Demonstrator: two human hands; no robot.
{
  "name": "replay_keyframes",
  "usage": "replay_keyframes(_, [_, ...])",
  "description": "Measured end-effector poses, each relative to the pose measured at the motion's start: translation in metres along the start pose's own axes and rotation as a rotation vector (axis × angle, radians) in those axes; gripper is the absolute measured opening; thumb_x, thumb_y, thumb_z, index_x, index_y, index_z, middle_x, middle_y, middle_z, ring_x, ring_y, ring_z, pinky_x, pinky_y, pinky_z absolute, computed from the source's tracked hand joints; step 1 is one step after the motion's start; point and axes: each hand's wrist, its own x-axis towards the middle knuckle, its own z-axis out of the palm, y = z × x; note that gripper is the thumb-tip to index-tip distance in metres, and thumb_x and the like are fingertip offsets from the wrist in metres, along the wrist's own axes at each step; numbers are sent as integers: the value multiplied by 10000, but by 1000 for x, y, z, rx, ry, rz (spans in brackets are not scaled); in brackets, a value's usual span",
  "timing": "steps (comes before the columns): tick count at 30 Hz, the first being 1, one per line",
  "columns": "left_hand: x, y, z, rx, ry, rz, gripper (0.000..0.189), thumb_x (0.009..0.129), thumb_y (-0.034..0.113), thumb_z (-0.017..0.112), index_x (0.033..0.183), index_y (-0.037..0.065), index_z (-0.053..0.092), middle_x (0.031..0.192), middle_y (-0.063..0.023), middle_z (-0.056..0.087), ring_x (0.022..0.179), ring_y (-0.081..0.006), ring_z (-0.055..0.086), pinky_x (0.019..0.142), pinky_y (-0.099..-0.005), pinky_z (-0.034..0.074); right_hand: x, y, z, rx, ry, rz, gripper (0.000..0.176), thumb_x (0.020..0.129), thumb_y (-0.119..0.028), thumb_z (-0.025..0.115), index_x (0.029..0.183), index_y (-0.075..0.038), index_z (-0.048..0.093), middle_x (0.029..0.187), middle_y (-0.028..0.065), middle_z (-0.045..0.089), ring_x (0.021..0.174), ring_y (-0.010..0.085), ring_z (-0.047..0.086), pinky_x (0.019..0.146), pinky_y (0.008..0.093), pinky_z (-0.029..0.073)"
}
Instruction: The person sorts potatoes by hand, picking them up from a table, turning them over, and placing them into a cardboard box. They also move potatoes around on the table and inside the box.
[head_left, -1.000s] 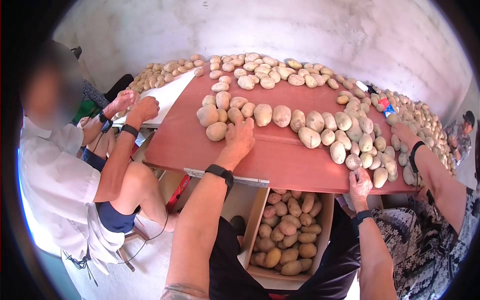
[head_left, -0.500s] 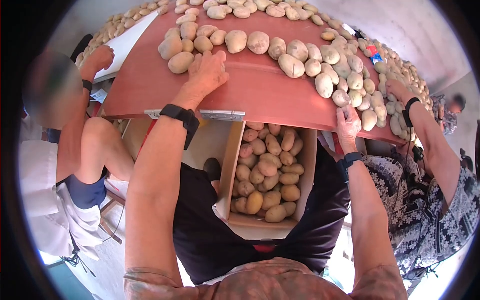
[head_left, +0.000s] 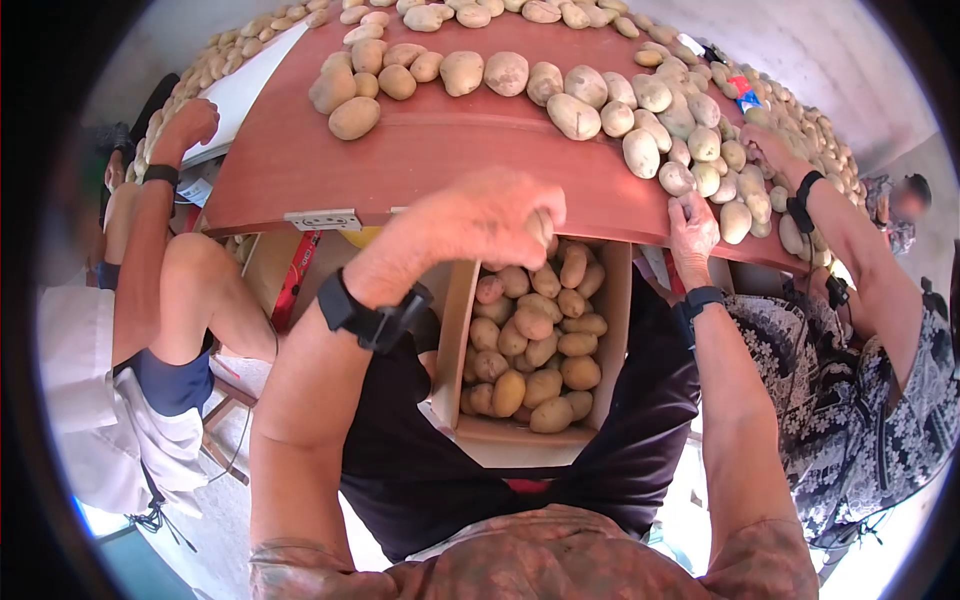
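My left hand (head_left: 485, 218) is closed around a potato (head_left: 541, 226), held above the back edge of an open cardboard box (head_left: 455, 350). Only part of that potato shows between the fingers. Inside the box lie several loose potatoes (head_left: 533, 322), filling much of it. My right hand (head_left: 692, 228) rests at the front edge of the red table (head_left: 480, 150), fingers curled. It is just below a potato (head_left: 677, 179) at the near end of a pile; whatever the fingers hold, if anything, is hidden.
Potatoes lie in a row (head_left: 506, 74) across the table and heap up at the right. A co-worker's hand (head_left: 770, 150) is among the heap on the right. Another person's hand (head_left: 195, 122) is near a white board (head_left: 240, 90) at left. A metal hinge (head_left: 322, 219) sits on the table edge.
My left hand has moved right and toward me from the tabletop to above the box, with a potato in it. My right hand has stayed at the table edge.
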Motion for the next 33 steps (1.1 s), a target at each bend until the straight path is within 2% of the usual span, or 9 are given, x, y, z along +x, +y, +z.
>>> replay_keyframes(2, [-1, 7, 22, -15, -133, -64, 413, 666, 191, 681, 1046, 40, 619, 891, -153, 658, 859, -341, 640, 731, -431, 490, 0, -2, -1, 1, -14, 3, 197, 828, -201, 673, 757, -52, 566, 707, 119, 586, 685, 305, 583, 636, 436, 447])
replay_keyframes(3, [-2, 8, 32, -20, -139, -64, 413, 666, 191, 681, 1046, 40, 619, 891, -153, 658, 859, -341, 640, 731, -431, 490, 1, -2, -2, -2, -19, 9, 197, 828, -201, 673, 757, -52, 566, 707, 119, 586, 685, 305, 583, 636, 436, 447])
replay_keyframes(6, [2, 7, 57, 140, -386, -51, 387, 671, 160, 686, 1036, 47, 623, 945, -164, 585, 971, -352, 575, 812, -442, 458, 1, -1, 0, -28, -3, 6, 209, 825, -218, 679, 753, -51, 575, 693, 114, 587, 671, 296, 585, 631, 434, 449])
replay_keyframes(10, [1, -28, 97, 167, -349, 31, 344, 706, 159, 699, 1021, 48, 616, 981, -166, 576, 1007, -361, 558, 820, -449, 465, 0, -2, 0, 4, -3, 31, 197, 823, -214, 682, 751, -55, 589, 699, 115, 590, 672, 289, 593, 629, 422, 451])
replay_keyframes(12, [4, -37, 110, 326, -254, -65, 315, 748, 170, 703, 1019, 42, 604, 1008, -160, 569, 1037, -365, 549, 837, -459, 470, -4, -6, -3, 27, -6, 20, 189, 824, -208, 682, 758, -56, 591, 707, 117, 594, 676, 292, 595, 633, 422, 455])
replay_keyframes(15, [-2, -39, 98, 274, -231, 25, 330, 774, 193, 707, 1047, 40, 602, 1018, -167, 563, 1024, -369, 561, 851, -462, 476, -1, -6, -4, 23, 13, -16, 160, 829, -180, 675, 776, -57, 586, 732, 131, 596, 692, 314, 595, 643, 433, 466])
replay_keyframes(17, [1, -32, 91, 246, -321, -26, 384, 783, 209, 699, 1110, 30, 608, 1030, -194, 591, 1010, -369, 598, 859, -457, 482, -1, -7, -4, 41, 5, 2, 156, 826, -172, 676, 773, -59, 582, 724, 134, 591, 689, 319, 592, 639, 435, 465])
replay_keyframes(22, [6, -40, 96, 138, -378, 2, 417, 809, 260, 672, 1120, -8, 598, 1056, -202, 608, 1028, -378, 593, 881, -464, 468, -2, -12, -6, 34, 35, -26, 158, 812, -161, 684, 769, -54, 576, 721, 135, 591, 693, 333, 591, 639, 445, 461])
replay_keyframes(33, [8, -24, 75, 55, -362, 26, 434, 855, 303, 646, 1167, 7, 592, 1047, -195, 619, 1032, -362, 582, 876, -454, 450, -1, -12, -7, 26, 14, -19, 155, 798, -141, 687, 765, -57, 561, 728, 130, 586, 727, 326, 591, 663, 440, 461])
